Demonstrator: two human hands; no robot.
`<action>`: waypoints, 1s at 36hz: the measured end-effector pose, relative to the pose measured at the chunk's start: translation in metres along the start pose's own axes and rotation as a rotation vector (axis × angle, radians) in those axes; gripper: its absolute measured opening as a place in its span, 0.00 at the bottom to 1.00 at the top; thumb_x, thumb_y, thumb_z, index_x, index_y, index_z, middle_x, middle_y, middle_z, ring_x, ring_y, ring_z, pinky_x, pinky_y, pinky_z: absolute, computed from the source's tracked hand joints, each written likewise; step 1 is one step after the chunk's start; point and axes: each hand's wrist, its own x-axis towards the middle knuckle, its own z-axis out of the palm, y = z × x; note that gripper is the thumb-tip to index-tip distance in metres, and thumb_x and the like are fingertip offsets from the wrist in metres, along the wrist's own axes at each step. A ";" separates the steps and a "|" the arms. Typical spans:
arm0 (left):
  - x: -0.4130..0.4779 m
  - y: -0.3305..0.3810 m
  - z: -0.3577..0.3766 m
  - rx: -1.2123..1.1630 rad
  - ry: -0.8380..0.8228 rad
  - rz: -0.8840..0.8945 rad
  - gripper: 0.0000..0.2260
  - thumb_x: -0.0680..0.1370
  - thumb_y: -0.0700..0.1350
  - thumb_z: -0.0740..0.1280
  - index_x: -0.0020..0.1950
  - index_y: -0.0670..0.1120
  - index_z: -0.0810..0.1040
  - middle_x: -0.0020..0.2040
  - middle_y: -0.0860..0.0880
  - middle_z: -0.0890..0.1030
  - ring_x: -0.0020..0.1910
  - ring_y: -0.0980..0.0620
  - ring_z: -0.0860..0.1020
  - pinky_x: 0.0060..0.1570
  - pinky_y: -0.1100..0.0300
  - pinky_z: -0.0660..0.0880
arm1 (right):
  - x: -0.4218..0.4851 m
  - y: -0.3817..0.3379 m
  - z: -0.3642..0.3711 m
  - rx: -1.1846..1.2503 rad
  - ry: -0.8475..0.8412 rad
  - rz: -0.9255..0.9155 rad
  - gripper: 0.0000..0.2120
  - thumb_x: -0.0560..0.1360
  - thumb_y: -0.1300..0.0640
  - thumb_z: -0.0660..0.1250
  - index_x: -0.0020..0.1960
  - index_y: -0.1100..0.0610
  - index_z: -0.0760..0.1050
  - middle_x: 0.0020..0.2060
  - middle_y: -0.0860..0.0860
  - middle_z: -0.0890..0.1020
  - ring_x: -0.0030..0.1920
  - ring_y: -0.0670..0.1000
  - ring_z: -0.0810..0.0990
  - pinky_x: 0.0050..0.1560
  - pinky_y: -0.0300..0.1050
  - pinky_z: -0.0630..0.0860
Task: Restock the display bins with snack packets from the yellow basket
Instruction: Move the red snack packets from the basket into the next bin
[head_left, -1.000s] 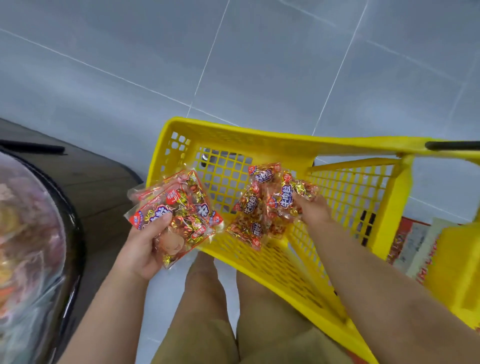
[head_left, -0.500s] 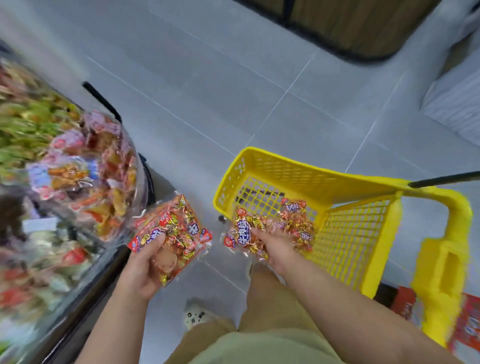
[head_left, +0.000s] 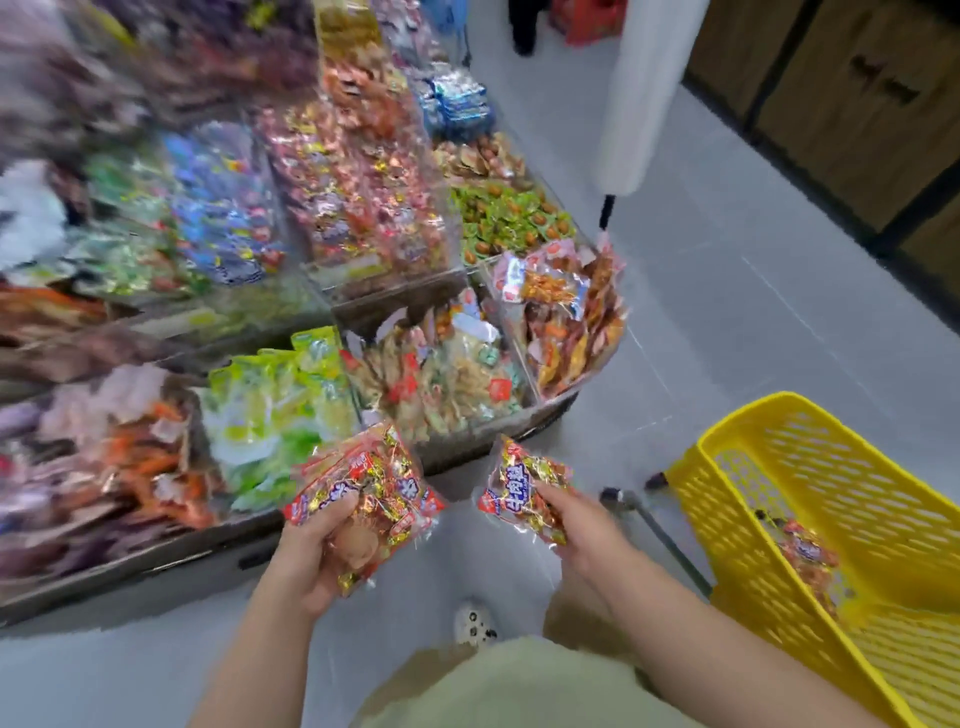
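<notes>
**Both grips full of red snack packets at the near edge of the display**

Your left grip (head_left: 311, 556) clasps a fanned stack of red-and-gold snack packets (head_left: 374, 483), thumb pressed on top and fingers curled beneath. Your right grip (head_left: 582, 525) is closed round a smaller bunch of the same packets (head_left: 519, 493), thumb across the front. The two bundles sit side by side and apart, with bare floor (head_left: 727, 260) showing between them.

Just beyond your left bundle is the near row of clear display bins. The bin of green packets (head_left: 270, 410) lies directly behind it. The bin of pale mixed packets (head_left: 447, 374) is one place to the right, and the bin of orange packets (head_left: 571, 322) stands at the right corner. Farther bins rise behind in tiers; those on the left are too blurred to read.

The yellow basket (head_left: 727, 447) is at the near right, beside your right forearm. One more red packet (head_left: 810, 551) lies inside it against the mesh wall. A grey bar (head_left: 660, 535) runs along the floor between your right grip and the basket. A patterned shoe (head_left: 475, 623) shows below, between your forearms. A white post (head_left: 644, 93) stands far off, with wood panelling (head_left: 857, 104) to its right.
</notes>
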 end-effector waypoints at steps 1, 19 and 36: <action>-0.004 0.003 -0.012 -0.026 0.020 0.013 0.21 0.74 0.41 0.66 0.66 0.39 0.72 0.40 0.42 0.85 0.32 0.44 0.84 0.24 0.54 0.78 | 0.001 0.000 0.012 -0.011 -0.032 -0.003 0.08 0.72 0.56 0.71 0.50 0.56 0.78 0.39 0.51 0.86 0.35 0.49 0.84 0.31 0.38 0.76; 0.034 0.102 -0.074 -0.344 0.109 0.254 0.22 0.68 0.39 0.68 0.63 0.42 0.74 0.50 0.39 0.84 0.42 0.40 0.84 0.32 0.46 0.80 | 0.042 -0.121 0.189 -0.215 -0.244 -0.136 0.27 0.68 0.53 0.74 0.64 0.50 0.69 0.46 0.45 0.82 0.45 0.48 0.81 0.42 0.48 0.79; 0.108 0.217 -0.046 -0.261 0.179 0.324 0.33 0.64 0.41 0.70 0.70 0.40 0.69 0.48 0.43 0.83 0.40 0.45 0.83 0.29 0.54 0.80 | 0.097 -0.258 0.290 -0.003 -0.332 -0.314 0.06 0.75 0.60 0.67 0.50 0.62 0.74 0.35 0.51 0.81 0.40 0.53 0.79 0.47 0.53 0.77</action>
